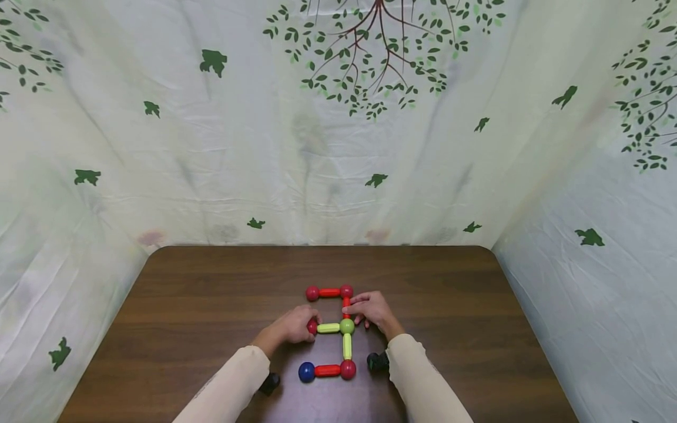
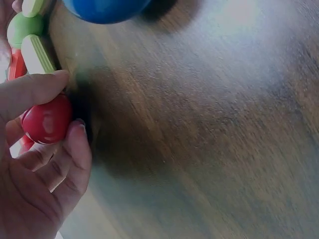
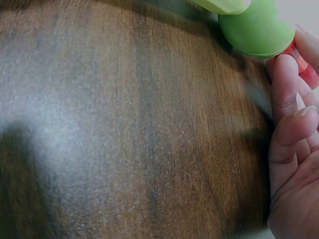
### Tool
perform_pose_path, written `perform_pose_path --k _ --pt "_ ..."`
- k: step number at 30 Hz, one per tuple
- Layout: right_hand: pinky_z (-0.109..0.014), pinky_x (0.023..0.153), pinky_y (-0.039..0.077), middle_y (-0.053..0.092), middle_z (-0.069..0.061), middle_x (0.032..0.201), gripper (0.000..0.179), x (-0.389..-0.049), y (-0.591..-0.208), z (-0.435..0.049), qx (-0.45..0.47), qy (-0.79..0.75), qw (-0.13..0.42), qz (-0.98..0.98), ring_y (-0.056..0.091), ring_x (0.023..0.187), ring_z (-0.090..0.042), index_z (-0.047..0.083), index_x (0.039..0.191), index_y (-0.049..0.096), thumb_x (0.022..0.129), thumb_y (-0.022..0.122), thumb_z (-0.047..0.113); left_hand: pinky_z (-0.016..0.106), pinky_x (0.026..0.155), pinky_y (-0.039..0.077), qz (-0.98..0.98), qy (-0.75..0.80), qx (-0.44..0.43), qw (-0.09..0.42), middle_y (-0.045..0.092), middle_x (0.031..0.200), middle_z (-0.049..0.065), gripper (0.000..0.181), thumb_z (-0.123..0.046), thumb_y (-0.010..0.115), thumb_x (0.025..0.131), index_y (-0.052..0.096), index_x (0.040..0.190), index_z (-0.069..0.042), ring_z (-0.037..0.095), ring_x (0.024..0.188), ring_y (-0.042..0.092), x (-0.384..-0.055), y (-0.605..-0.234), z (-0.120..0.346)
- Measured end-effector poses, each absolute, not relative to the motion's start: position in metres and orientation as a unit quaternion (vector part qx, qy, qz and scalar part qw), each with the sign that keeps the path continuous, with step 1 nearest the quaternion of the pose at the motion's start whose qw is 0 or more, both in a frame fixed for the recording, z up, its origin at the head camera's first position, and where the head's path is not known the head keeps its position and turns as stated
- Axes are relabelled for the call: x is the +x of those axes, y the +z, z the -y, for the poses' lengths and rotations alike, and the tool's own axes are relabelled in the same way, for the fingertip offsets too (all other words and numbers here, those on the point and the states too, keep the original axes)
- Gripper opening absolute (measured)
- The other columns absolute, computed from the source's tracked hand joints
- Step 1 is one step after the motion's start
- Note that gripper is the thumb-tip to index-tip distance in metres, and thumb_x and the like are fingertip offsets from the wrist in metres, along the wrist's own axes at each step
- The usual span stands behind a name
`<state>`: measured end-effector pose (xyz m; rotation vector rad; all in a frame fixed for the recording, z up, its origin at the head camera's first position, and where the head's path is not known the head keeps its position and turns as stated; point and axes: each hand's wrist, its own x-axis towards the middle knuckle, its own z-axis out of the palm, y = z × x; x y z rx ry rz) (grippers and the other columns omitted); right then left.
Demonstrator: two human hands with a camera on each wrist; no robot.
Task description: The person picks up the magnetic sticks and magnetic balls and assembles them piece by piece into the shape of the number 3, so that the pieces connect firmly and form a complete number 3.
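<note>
A flat figure of balls and short rods lies on the table. My left hand (image 1: 297, 324) grips a red ball (image 2: 48, 119) between thumb and fingers, at the left end of the middle yellow-green rod (image 1: 329, 328). That rod meets a green ball (image 1: 347, 326). My right hand (image 1: 374, 309) holds the upright red rod (image 1: 346, 302) just above the green ball, its fingers partly hiding the rod. Above are a red corner ball (image 1: 346, 291), a red rod (image 1: 329, 292) and a red end ball (image 1: 312, 293).
Below the green ball, another yellow-green rod (image 1: 347, 346) runs to a red ball (image 1: 348, 369). From there a red rod (image 1: 328, 371) leads left to a blue ball (image 1: 307, 372). The brown wooden table (image 1: 211, 282) ends at a leaf-patterned cloth (image 1: 317, 194).
</note>
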<state>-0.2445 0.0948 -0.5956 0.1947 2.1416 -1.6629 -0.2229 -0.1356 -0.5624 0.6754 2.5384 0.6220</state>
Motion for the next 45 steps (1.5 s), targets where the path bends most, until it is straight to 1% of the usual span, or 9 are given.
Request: perform_pose_path --k 4,12,22,28,32,39,45 --pt "-0.02 0.039 0.04 0.068 -0.004 0.07 0.031 -0.245 -0.597 -0.094 0.07 -0.597 0.209 -0.771 0.057 0.048 -0.01 0.001 0.097 0.071 0.074 0.084 0.017 0.035 0.072 0.042 -0.916 0.236 0.232 0.228 0.052 0.086 0.001 0.027 -0.004 0.078 0.072 0.062 0.092 -0.012 0.018 0.081 0.048 -0.224 -0.562 0.135" --pt "-0.02 0.039 0.039 0.068 -0.003 0.069 0.031 -0.246 -0.597 -0.094 0.071 -0.598 0.209 -0.77 0.057 0.048 -0.01 0.001 0.097 0.071 0.073 0.084 0.017 0.036 0.073 0.042 -0.915 0.246 0.232 0.22 0.052 0.084 0.002 0.029 -0.003 0.079 0.07 0.06 0.09 -0.012 0.019 0.081 0.048 -0.222 -0.561 0.134" --pt "-0.021 0.039 0.04 0.067 -0.004 0.067 0.032 -0.248 -0.599 -0.095 0.069 -0.596 0.209 -0.772 0.057 0.048 -0.01 0.002 0.098 0.071 0.074 0.084 0.018 0.039 0.078 0.045 -0.911 0.279 0.223 0.206 0.056 0.09 0.003 0.038 -0.003 0.082 0.069 0.057 0.097 -0.01 0.021 0.086 0.051 -0.22 -0.559 0.139" --pt "-0.021 0.04 0.04 0.067 -0.004 0.069 0.033 -0.247 -0.6 -0.095 0.07 -0.592 0.208 -0.776 0.057 0.048 -0.011 0.002 0.099 0.071 0.074 0.084 0.02 0.036 0.074 0.047 -0.912 0.291 0.216 0.193 0.056 0.087 0.002 0.037 -0.005 0.083 0.07 0.057 0.096 -0.01 0.018 0.082 0.052 -0.22 -0.56 0.147" --pt "-0.021 0.04 0.04 0.067 -0.004 0.069 0.032 -0.246 -0.599 -0.094 0.072 -0.591 0.209 -0.776 0.057 0.049 -0.011 0.003 0.098 0.072 0.074 0.084 0.02 0.034 0.071 0.046 -0.909 0.296 0.228 0.184 0.058 0.084 0.001 0.034 -0.005 0.083 0.07 0.059 0.093 -0.01 0.017 0.079 0.052 -0.219 -0.561 0.15" --pt "-0.021 0.04 0.04 0.068 -0.003 0.07 0.032 -0.246 -0.599 -0.095 0.07 -0.594 0.21 -0.773 0.058 0.049 -0.011 0.003 0.099 0.072 0.075 0.084 0.021 0.03 0.068 0.045 -0.907 0.294 0.258 0.156 0.06 0.081 0.0 0.033 -0.005 0.084 0.067 0.061 0.091 -0.008 0.015 0.075 0.053 -0.218 -0.564 0.154" --pt "-0.021 0.04 0.04 0.069 -0.004 0.071 0.032 -0.245 -0.599 -0.095 0.071 -0.598 0.211 -0.77 0.058 0.049 -0.01 0.003 0.098 0.072 0.074 0.084 0.021 0.029 0.067 0.046 -0.912 0.295 0.243 0.147 0.062 0.08 -0.001 0.033 -0.01 0.085 0.068 0.061 0.09 -0.01 0.014 0.074 0.054 -0.215 -0.566 0.154"
